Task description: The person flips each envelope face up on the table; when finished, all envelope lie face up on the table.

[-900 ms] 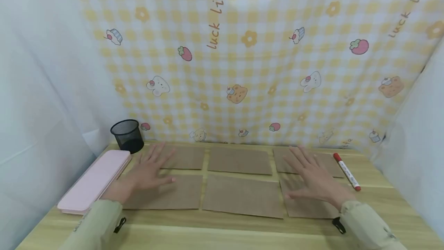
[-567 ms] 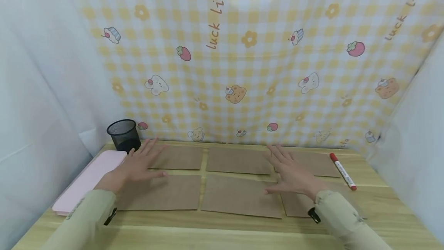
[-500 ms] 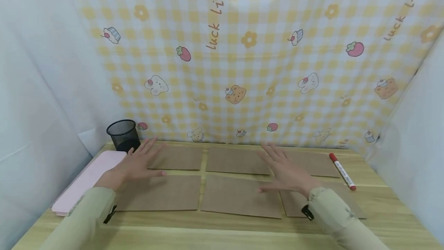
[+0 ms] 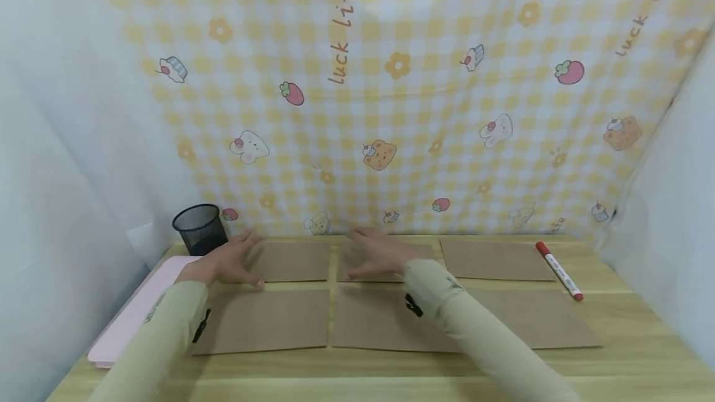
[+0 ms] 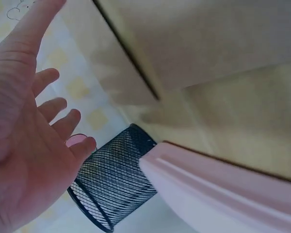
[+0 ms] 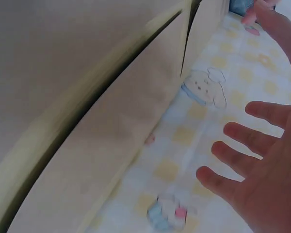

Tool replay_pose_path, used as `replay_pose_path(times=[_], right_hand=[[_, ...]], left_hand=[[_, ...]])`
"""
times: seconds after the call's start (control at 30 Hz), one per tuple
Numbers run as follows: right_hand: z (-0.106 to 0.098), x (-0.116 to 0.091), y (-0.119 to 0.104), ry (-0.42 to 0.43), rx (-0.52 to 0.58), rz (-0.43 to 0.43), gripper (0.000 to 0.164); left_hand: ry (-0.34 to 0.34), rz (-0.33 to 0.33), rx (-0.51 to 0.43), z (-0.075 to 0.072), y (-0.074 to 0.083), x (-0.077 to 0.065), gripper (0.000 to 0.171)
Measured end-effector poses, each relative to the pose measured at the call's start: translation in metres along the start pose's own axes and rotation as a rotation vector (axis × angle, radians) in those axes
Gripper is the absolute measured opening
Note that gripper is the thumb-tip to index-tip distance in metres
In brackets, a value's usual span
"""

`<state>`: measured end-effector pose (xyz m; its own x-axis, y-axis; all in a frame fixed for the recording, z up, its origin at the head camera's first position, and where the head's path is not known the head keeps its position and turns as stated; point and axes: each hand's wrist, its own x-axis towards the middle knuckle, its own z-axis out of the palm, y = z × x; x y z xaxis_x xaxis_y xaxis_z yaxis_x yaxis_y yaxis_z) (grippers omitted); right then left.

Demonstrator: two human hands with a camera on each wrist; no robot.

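Note:
Brown cardboard pieces lie in two rows on the wooden table, among them a back left piece (image 4: 298, 262), a front left piece (image 4: 268, 321) and a back right piece (image 4: 497, 259). My left hand (image 4: 226, 262) hovers over the left pieces, fingers spread and holding nothing. Over the back middle piece (image 4: 419, 252) is my right hand (image 4: 377, 254), blurred, with its fingers apart and nothing in them. Both wrist views show bare palms with loosely extended fingers. My right sleeve hides part of the front middle piece (image 4: 374, 321).
At the back left stands a black mesh pen holder (image 4: 200, 228). A pink case (image 4: 142, 312) lies along the left edge, partly behind my left arm. A red-capped marker (image 4: 560, 272) lies at the right. A checked curtain (image 4: 419, 110) closes off the back.
My right hand has swept left from the right-hand pieces to the back middle one. The left hand has shifted only slightly. The cardboard, marker and case stay in place as the view tilts a little.

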<state>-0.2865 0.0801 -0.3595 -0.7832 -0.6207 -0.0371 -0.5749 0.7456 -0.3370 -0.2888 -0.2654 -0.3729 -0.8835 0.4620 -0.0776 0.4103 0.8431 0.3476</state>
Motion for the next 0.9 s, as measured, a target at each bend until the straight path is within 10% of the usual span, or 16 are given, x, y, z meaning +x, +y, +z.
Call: replay_pose_path(times=[0.4,0.9], right_hand=[[0.025,0.066,-0.028,-0.171,0.015,0.126,0.105],[0.056,0.115,-0.039,-0.243,-0.031,0.245,0.103]], left_hand=[[-0.139,-0.024,-0.164,-0.005,0.000,0.031,0.100],[-0.211,-0.062,-0.265,0.004,-0.009,0.037,0.108]])
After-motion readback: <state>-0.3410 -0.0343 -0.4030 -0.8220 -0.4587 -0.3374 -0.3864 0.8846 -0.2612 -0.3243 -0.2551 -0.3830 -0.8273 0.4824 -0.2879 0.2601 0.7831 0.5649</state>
